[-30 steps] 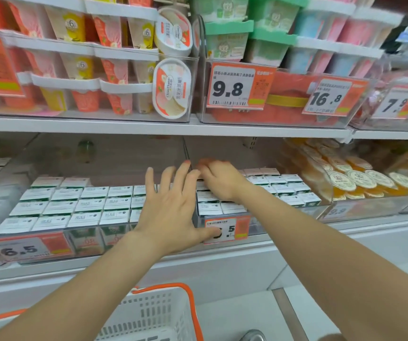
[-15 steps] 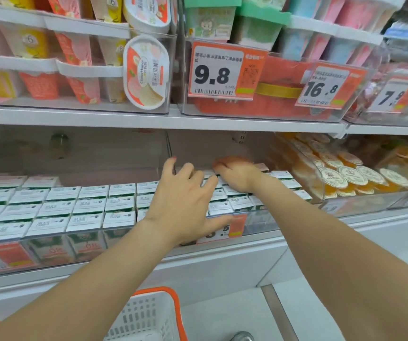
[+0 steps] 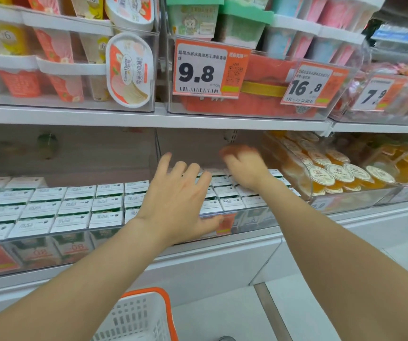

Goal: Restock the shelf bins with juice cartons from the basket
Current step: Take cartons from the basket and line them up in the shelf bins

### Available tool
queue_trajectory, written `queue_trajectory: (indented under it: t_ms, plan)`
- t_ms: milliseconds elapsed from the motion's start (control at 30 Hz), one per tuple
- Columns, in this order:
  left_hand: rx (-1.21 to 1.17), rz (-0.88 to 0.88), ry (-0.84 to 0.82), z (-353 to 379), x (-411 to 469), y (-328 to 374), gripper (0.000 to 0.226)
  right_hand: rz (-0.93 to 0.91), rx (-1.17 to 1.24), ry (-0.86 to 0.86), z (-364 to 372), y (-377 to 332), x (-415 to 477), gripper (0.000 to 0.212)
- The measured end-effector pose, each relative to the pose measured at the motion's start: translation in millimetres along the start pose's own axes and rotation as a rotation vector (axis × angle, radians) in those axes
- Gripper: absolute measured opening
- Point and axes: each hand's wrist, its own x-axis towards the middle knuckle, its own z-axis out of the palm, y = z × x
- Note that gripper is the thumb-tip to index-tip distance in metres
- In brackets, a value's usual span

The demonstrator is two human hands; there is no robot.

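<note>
Head view: the left hand (image 3: 181,203) lies open, fingers spread, over the rows of juice cartons (image 3: 75,207) that fill the clear shelf bins (image 3: 38,252). The right hand (image 3: 244,166) is at the rear cartons, fingers bent down and blurred; whether it grips one cannot be told. The basket (image 3: 136,316) sits below

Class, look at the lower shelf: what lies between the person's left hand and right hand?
The head view shows it: white juice carton tops, packed in rows, fill the gap between the left hand and the right hand.
</note>
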Motion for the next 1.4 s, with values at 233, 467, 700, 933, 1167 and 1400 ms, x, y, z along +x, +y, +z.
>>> queue_trajectory:
  t_ms: [233, 467, 700, 933, 1167, 1400]
  plan:
    - [0.026, 0.122, 0.027, 13.0, 11.7, 13.6, 0.071, 0.195, -0.166, -0.186, -9.0, 39.5, 10.3, 0.030]
    - [0.063, 0.096, 0.007, 18.4, 11.8, 15.3, 0.072, 0.245, -0.168, -0.241, -13.0, 40.8, 4.5, 0.047]
    - [0.018, 0.089, 0.002, 15.3, 9.3, 14.0, 0.073, 0.168, -0.173, -0.110, -14.0, 20.3, -14.9, 0.038]
    - [-0.301, 0.017, 0.293, -3.6, -14.4, -1.7, 0.030, -0.161, -0.168, 0.195, -13.0, -52.7, -74.0, 0.034]
    - [-0.348, -0.197, 0.314, -31.2, -87.7, -67.2, 0.011, -0.442, -0.126, 0.061, -16.5, -165.4, -115.8, 0.022]
    - [-0.244, -0.344, 0.120, -67.7, -185.7, -168.0, 0.025, -0.515, -0.083, -0.157, 23.3, -299.4, -148.1, 0.031]
